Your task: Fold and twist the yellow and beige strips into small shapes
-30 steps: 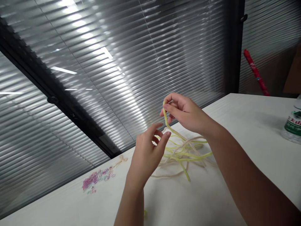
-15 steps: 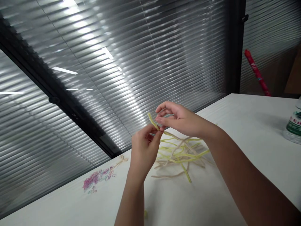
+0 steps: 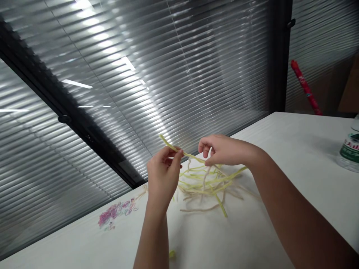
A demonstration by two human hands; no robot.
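Observation:
A yellow pipe cleaner [image 3: 166,142] slants above the table, its free end pointing up and left. The thumb and fingers of my left hand [image 3: 164,175] are closed on it. Further along the same piece, my right hand [image 3: 217,151] pinches it between thumb and a fingertip, the other fingers curled. Below my hands lies a loose, crossing pile of yellow and beige pipe cleaners [image 3: 220,201]. A pale piece [image 3: 206,180] rises from the pile near my right hand. My right hand and forearm hide part of the pile.
On the white table [image 3: 294,149], a heap of small pink and purple rings [image 3: 112,213] lies at left, beside a tan tied cord [image 3: 142,192]. A plastic bottle [image 3: 349,149] stands at the right edge. Glass with blinds [image 3: 179,74] borders the table. A yellow bit [image 3: 172,254] lies near my left forearm.
My hands have moved apart: the left went left, the right a little right and down. The yellow pipe cleaner now stretches between them at a flatter slant.

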